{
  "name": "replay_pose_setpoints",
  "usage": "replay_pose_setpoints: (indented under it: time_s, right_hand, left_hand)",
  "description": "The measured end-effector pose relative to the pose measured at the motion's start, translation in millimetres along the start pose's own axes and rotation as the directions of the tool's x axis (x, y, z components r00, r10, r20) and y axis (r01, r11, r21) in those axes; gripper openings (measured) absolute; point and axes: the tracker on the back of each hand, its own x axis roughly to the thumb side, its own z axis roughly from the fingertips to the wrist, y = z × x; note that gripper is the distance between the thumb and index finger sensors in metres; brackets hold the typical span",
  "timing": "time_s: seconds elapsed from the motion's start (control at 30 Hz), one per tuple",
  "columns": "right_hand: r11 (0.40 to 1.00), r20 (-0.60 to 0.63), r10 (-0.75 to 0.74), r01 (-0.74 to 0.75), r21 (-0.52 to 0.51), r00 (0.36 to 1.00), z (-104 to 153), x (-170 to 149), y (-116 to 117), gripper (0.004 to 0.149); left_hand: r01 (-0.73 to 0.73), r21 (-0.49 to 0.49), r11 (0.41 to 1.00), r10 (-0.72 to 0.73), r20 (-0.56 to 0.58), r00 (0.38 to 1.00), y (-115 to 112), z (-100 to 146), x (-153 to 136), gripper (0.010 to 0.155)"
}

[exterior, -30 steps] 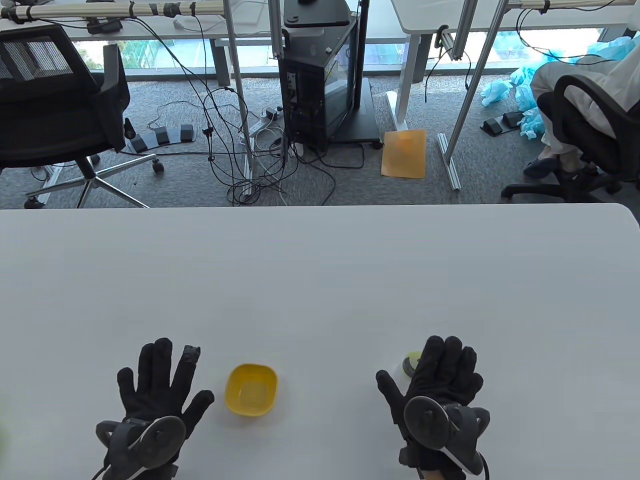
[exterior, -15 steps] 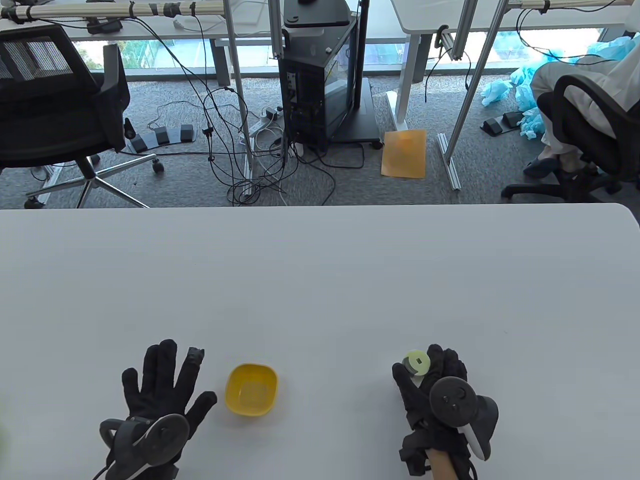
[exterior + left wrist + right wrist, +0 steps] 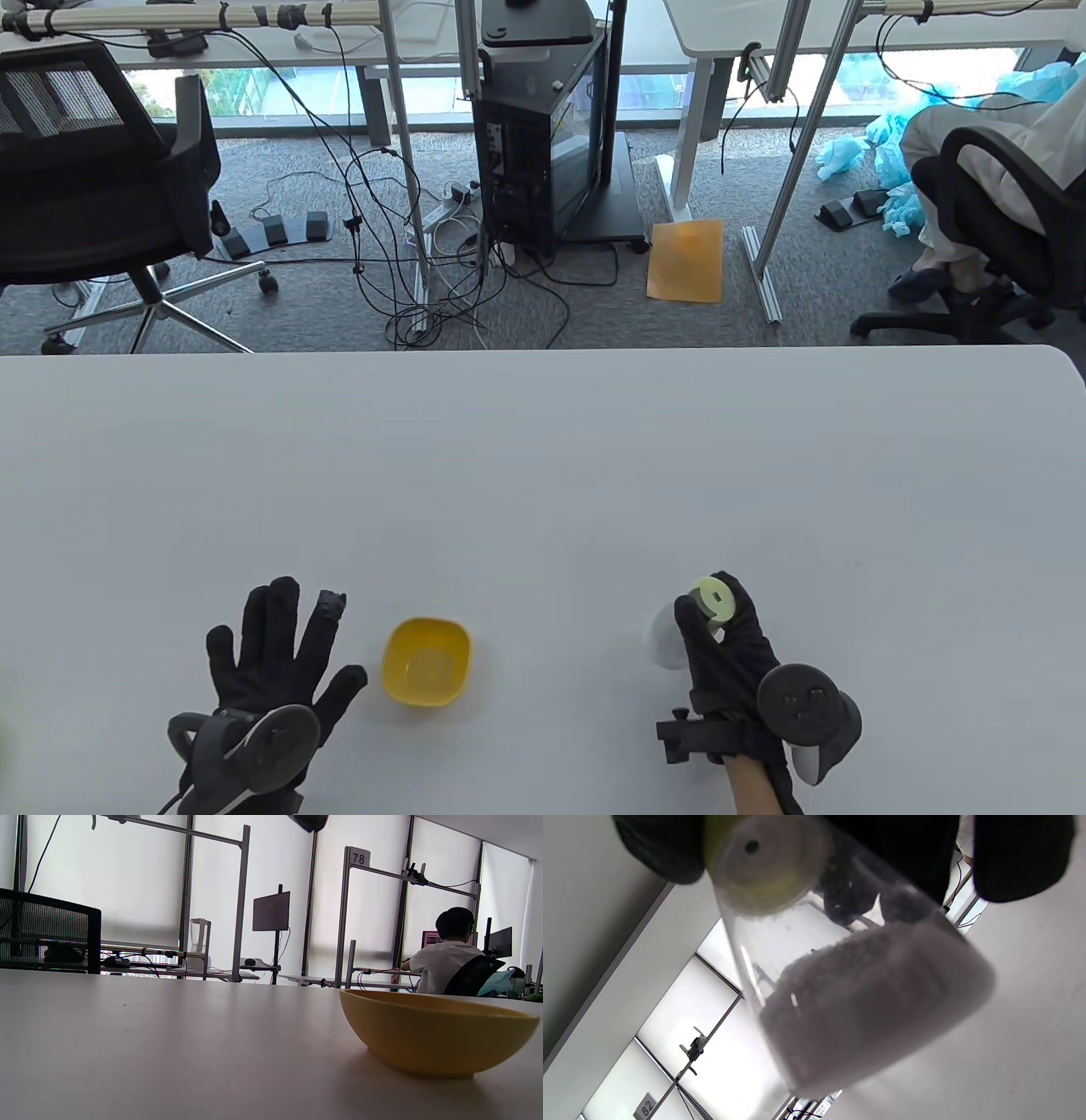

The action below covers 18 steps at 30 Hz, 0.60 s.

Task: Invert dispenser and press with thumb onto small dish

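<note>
- The dispenser, a clear body with a pale green cap, is gripped by the right hand at about 5 o'clock on the table.
- The fingers are wrapped round its upper part, just under the cap, probably so that the thumb can reach the cap once the body is turned over.
- In the right wrist view a white granular fill is seen settled away from the cap end of the dispenser, so it is judged not yet inverted.
- The dish, a small yellow bowl, sits at about 6 o'clock, well apart from the dispenser and to its left; it is seen to hold nothing.
- The left hand is laid flat on the table at 7 o'clock, fingers spread and nothing held, just beside the dish, seemingly parked out of the pouring path.
- In the left wrist view the dish is seen side-on, resting on the table.
- Against half a second ago, the right wrist has been rolled, with the tracker now further right, and more of the clear body is exposed at the left of the glove.
- A second ago the right hand was spread flat over the dispenser; the grip has been closed since.
- The dish and left hand are unchanged.
</note>
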Motion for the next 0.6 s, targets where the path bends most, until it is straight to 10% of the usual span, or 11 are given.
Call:
replay_pose_setpoints:
  time_s: [0.33,0.47,0.6]
  right_hand:
    - [0.958,0.023,-0.277,0.273,0.09,0.961,-37,62,27,0.079]
    - [0.916,0.078,-0.182,0.14,0.377,0.98,-66,108,44,0.079]
    - [0.744,0.211,-0.004,-0.138,0.653,0.977,-85,151,75,0.079]
  left_hand:
    - [-0.001,0.007,1.0,0.001,-0.012,1.0,1,0,-2,0.077]
    - [0.005,0.008,1.0,-0.005,-0.009,1.0,0,0,-2,0.076]
    - [0.008,0.008,1.0,-0.007,-0.011,1.0,1,0,-2,0.076]
